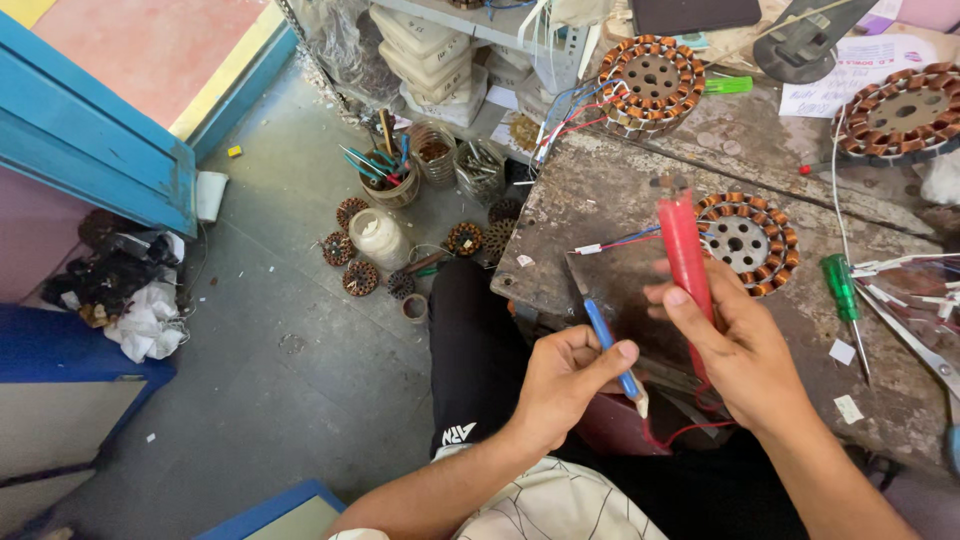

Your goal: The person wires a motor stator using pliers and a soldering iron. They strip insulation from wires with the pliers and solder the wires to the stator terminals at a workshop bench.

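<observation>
My left hand (566, 380) grips a thin blue-handled tool (609, 345), its metal tip pointing up toward the bench. My right hand (735, 345) holds a red cylindrical tool (685, 250) upright, with a red wire (690, 430) trailing from below the hand. Both hands hover over the front edge of a worn, stained workbench (600, 210). Just beyond the red tool lies a round copper-wound motor stator (745, 240) with blue and red leads running to its left.
Two more stators (650, 80) (905, 110) sit farther back on the bench. A green screwdriver (843, 295) and metal tweezers (915, 340) lie at the right. On the floor stand jars of tools (390, 175), small coils (360, 278) and a white jar (378, 238).
</observation>
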